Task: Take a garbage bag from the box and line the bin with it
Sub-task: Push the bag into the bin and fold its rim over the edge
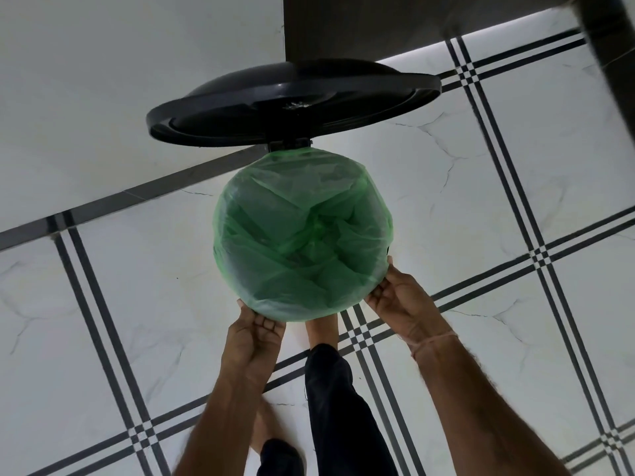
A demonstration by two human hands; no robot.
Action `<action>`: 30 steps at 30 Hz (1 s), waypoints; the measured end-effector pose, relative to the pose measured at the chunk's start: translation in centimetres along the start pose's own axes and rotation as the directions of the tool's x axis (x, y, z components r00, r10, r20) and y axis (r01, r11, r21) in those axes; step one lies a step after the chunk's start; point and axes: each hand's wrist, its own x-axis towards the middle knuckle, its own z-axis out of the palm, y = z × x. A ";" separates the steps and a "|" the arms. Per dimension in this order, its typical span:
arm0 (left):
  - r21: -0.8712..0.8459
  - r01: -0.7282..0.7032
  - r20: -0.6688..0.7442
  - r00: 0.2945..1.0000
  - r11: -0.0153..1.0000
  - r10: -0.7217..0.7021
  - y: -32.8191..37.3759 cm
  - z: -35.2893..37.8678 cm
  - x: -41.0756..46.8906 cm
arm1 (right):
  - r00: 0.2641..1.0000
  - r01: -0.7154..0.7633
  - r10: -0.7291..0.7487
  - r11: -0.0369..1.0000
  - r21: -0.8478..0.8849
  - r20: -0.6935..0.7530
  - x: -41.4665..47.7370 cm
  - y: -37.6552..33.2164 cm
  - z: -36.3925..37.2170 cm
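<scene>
The fingers [265,323] of the left hand [252,338], at the lower middle of the frame, are curled and pinch the hem of a thin translucent green plastic garbage bag [302,242]. The fingers [380,293] of the right hand [400,300], a little to the right and higher, grip the same hem further round. The bag lies over the mouth of the round bin [290,145] at the centre, its film folded down over the rim and slack and creased inside. The wide black round plastic lid [292,101] stands open above. By my reckoning this is the last step, seating the hem. What remains is to draw it evenly down the near side, push the slack in, then shut the lid. The box is not in sight.
</scene>
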 end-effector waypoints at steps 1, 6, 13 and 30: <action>0.003 -0.006 -0.017 1.000 1.000 0.006 0.0 0.2 0.0 | 1.000 0.011 -0.011 1.000 0.000 0.008 0.1 0.0 0.0; 0.104 0.173 -0.118 0.980 0.979 -0.160 0.1 1.2 -0.6 | 0.997 -0.006 0.000 0.996 -0.089 -0.072 -0.1 0.7 0.3; -0.019 0.085 -0.056 0.995 0.996 -0.086 -0.5 0.9 -0.7 | 0.999 -0.007 0.008 0.999 0.049 -0.035 -1.0 1.0 0.5; 0.524 -0.389 0.007 0.891 0.758 0.453 9.0 11.0 -9.2 | 0.702 0.668 -0.704 0.594 -0.448 0.113 -9.9 -7.7 12.1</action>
